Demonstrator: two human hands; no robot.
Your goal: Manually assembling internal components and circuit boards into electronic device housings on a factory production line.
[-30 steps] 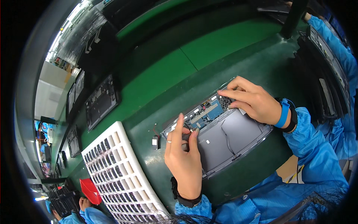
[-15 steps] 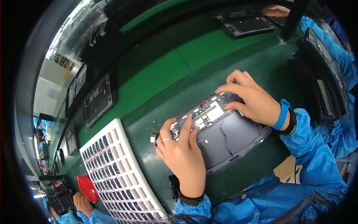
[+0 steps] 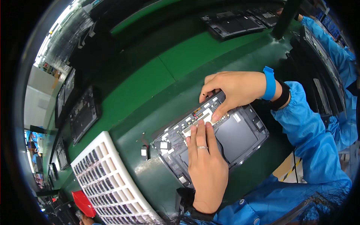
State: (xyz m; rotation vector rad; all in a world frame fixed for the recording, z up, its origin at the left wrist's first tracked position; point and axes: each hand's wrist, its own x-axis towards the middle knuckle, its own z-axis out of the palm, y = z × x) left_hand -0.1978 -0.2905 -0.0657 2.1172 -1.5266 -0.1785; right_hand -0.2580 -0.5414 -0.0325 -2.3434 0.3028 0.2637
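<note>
An opened tablet housing (image 3: 243, 133), dark grey with a circuit board (image 3: 205, 116) along its far side, lies flat in front of me. My left hand (image 3: 208, 161) is open, its fingers stretched out together and pressing on the board. My right hand (image 3: 232, 88) grips the far edge of the housing, with the thumb on the board and the curled fingers at the rim. A black cable (image 3: 220, 144) runs from the board across the housing. Just left of the housing, a small black wired part (image 3: 144, 152) with a white label rests on the green table.
A white foam tray (image 3: 125, 170) of small black wired parts stands at left, by a red container (image 3: 83, 202). More opened housings lie at far left (image 3: 85, 114) and at the back (image 3: 234, 24). Dark panels (image 3: 318, 82) are stacked at right, near a co-worker's blue sleeve (image 3: 328, 35).
My left hand has moved right from the housing's left end and now lies flat on the board. My right hand has shifted left along the far edge. The housing now sits slightly lower in view.
</note>
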